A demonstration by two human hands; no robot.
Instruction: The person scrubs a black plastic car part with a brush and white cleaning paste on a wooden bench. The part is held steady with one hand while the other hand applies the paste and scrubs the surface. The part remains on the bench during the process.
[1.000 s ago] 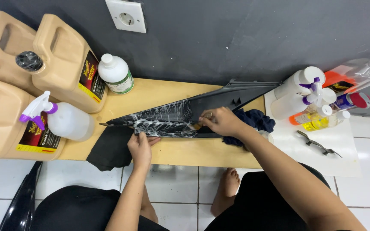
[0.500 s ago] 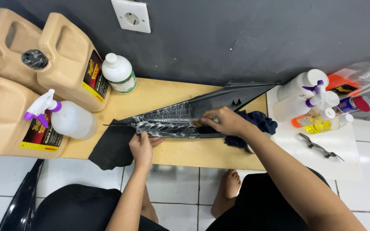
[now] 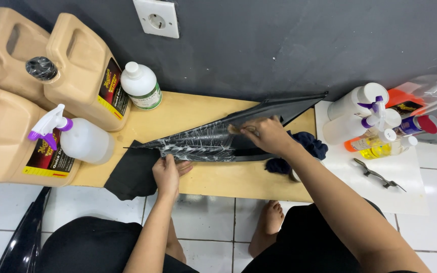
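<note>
1. While the long black panel [image 3: 213,141] lies foam-streaked along the worktop [image 3: 188,108], the left hand [image 3: 167,174] clasps its near edge.
2. The right hand [image 3: 266,134] pinches a small applicator, barely visible, at the panel's upper edge.
3. Bare worktop shows behind the panel; a dark cloth [image 3: 304,144] lies just right.

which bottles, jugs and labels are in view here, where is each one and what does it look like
Tan jugs: far left against the wall, handled, dark red-and-yellow labels.
Clear spray bottle: in front of them, purple trigger.
White round bottle: beside the jugs, green-and-white label.
White spray bottles: right on a white board, purple triggers.
Orange bottle: far right, lying down, black cap.
Yellow bottle: below these, white cap.
</note>
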